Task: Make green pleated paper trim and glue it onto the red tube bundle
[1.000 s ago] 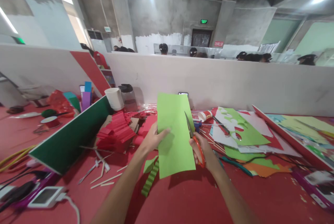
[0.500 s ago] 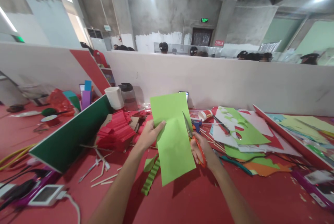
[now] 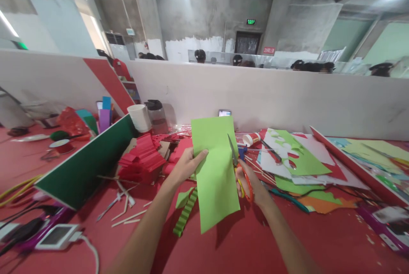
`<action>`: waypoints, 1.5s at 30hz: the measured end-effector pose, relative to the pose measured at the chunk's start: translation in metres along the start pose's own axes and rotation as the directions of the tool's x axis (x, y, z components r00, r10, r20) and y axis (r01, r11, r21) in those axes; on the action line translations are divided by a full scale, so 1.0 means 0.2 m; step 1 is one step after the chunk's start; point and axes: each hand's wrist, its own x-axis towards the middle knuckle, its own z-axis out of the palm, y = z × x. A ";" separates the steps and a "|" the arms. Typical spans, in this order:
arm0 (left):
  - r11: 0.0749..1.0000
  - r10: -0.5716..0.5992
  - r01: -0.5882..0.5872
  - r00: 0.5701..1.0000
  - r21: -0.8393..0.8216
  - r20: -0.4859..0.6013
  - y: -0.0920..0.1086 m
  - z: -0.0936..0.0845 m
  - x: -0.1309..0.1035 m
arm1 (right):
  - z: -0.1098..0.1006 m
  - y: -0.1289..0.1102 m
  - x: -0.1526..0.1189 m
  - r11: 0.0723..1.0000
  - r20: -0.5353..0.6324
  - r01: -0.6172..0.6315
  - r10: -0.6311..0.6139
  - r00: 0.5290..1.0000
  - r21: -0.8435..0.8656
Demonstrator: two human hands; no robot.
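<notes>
A sheet of light green paper [image 3: 217, 184] is held up above the red table, tilted toward me. My left hand [image 3: 188, 164] pinches its left edge, thumb in front and fingers behind. In my right hand [image 3: 251, 182] are scissors [image 3: 246, 186] with orange and yellow handles. One blade lies in front of the paper near its right edge; the other blade is mostly hidden behind the sheet. Below the left side of the sheet, a pleated green strip [image 3: 185, 213] and a small green paper piece [image 3: 184, 198] lie on the table.
Folded red paper [image 3: 143, 159] is heaped at left beside a green board [image 3: 86, 163]. Cut paper sheets [image 3: 306, 154] pile up at right, near teal-handled pliers [image 3: 289, 199]. A cup [image 3: 139, 118] and a bottle [image 3: 156, 116] stand by the white partition [image 3: 271, 99].
The green sheet has shifted slightly right and straightened a little, both hands still on it and the scissors. The scissor handles look more spread, with the yellow one showing more.
</notes>
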 end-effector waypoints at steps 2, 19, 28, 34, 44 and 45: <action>1.000 0.010 -0.010 1.000 -0.015 0.020 0.00 0.00 0.00 | 0.00 0.00 0.00 1.000 0.000 -0.016 0.016 1.000 0.003; 0.997 -0.005 0.006 1.000 -0.083 0.020 -0.01 0.01 0.01 | 0.04 -0.07 0.00 0.998 -0.011 0.012 -0.012 1.000 -0.059; 0.994 -0.006 0.009 1.000 -0.108 0.028 -0.02 0.01 0.01 | 0.03 -0.06 0.00 0.996 -0.051 -0.060 0.057 0.997 -0.066; 0.996 -0.017 0.021 0.999 -0.087 0.048 -0.02 0.01 0.01 | 0.02 -0.07 0.00 0.999 -0.010 -0.038 0.038 0.999 -0.029; 1.000 -0.025 0.027 0.988 -0.013 0.153 -0.04 0.00 0.00 | 0.01 -0.08 -0.02 0.998 -0.016 0.038 -0.039 0.999 -0.054; 1.000 -0.020 0.023 0.987 -0.016 0.161 -0.04 0.00 0.00 | 0.01 -0.08 -0.02 0.997 -0.013 0.045 -0.046 0.999 -0.057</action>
